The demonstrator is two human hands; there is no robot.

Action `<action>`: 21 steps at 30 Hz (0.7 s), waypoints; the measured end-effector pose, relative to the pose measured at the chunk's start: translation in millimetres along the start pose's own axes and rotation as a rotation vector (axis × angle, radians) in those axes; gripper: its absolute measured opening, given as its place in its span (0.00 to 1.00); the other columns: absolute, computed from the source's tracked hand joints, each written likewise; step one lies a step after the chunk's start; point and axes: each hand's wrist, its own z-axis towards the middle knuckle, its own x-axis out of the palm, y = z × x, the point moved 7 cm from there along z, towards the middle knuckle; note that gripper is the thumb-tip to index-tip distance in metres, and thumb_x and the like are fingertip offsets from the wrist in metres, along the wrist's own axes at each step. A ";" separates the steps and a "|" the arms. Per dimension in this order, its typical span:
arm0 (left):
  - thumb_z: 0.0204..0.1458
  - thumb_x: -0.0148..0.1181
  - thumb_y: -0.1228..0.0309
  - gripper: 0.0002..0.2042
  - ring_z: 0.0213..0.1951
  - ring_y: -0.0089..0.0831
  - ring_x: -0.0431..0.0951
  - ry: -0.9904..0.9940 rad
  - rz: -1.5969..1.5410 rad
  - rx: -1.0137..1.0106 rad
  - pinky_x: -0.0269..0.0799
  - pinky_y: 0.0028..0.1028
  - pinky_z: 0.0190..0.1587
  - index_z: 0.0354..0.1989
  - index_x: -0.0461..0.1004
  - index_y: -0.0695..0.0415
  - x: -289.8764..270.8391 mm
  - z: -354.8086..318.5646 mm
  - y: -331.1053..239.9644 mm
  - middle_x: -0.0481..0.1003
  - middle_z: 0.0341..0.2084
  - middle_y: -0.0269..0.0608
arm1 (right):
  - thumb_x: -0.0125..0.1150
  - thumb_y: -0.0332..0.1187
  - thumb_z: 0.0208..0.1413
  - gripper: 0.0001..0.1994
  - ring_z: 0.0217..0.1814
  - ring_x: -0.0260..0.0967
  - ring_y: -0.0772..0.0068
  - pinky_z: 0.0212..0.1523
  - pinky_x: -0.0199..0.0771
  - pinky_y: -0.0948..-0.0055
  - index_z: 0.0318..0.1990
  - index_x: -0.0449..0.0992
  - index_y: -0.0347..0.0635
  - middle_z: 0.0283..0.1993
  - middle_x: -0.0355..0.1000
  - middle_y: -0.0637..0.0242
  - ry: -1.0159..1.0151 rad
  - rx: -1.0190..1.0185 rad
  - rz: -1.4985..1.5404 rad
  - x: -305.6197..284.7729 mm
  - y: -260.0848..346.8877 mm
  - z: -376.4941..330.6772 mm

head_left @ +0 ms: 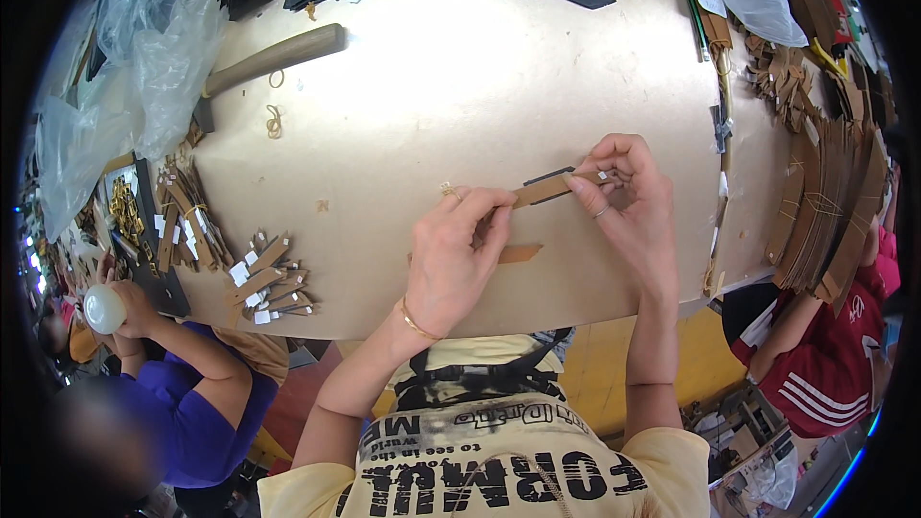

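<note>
Both my hands hold one brown strip [542, 190] just above the tan table [460, 86]. My left hand [451, 254] pinches its left end; a thin bracelet circles that wrist. My right hand [628, 197] grips the right end with fingertips, where a small white tag shows. A dark strip [549, 175] lies directly behind the brown one. Another short brown strip [519, 253] rests on the table below my left fingers.
Bundles of brown tagged strips [269, 280] lie at the left edge, more [187, 216] further left. A wooden-handled mallet [273, 58] lies at the back left near clear plastic bags [144, 48]. Stacks of brown pieces [825, 201] crowd the right. A person in purple [182, 393] sits left, another in red [835, 345] right.
</note>
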 end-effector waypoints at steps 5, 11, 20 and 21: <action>0.53 0.62 0.82 0.08 0.21 0.22 0.73 0.032 0.145 0.110 0.69 0.23 0.25 0.41 0.80 0.58 4.5 -0.8 -3.9 0.73 0.25 0.39 | 0.67 0.22 0.54 0.13 0.34 0.74 0.81 0.32 0.73 0.81 0.45 0.70 0.38 0.34 0.76 0.66 -0.007 -0.013 -0.015 -0.3 0.5 0.7; 0.51 0.61 0.83 0.16 0.24 0.30 0.75 0.095 0.283 0.231 0.72 0.29 0.27 0.48 0.79 0.56 11.0 -4.5 -7.4 0.72 0.28 0.40 | 0.67 0.22 0.54 0.13 0.35 0.73 0.81 0.32 0.72 0.81 0.44 0.70 0.38 0.35 0.75 0.67 -0.010 -0.015 -0.022 -0.2 -0.8 0.3; 0.49 0.62 0.80 0.21 0.29 0.35 0.76 0.157 0.529 0.317 0.75 0.33 0.30 0.54 0.77 0.53 19.7 -11.3 -10.1 0.72 0.32 0.41 | 0.67 0.23 0.54 0.15 0.34 0.73 0.77 0.34 0.73 0.78 0.48 0.70 0.39 0.34 0.75 0.67 -0.052 -0.062 -0.058 -4.9 3.9 -1.5; 0.50 0.62 0.80 0.21 0.29 0.35 0.76 0.158 0.540 0.316 0.75 0.33 0.29 0.55 0.76 0.53 20.0 -11.4 -10.3 0.72 0.32 0.41 | 0.67 0.23 0.54 0.15 0.34 0.73 0.76 0.35 0.73 0.77 0.48 0.70 0.39 0.34 0.75 0.67 -0.059 -0.070 -0.086 -7.7 5.4 -2.4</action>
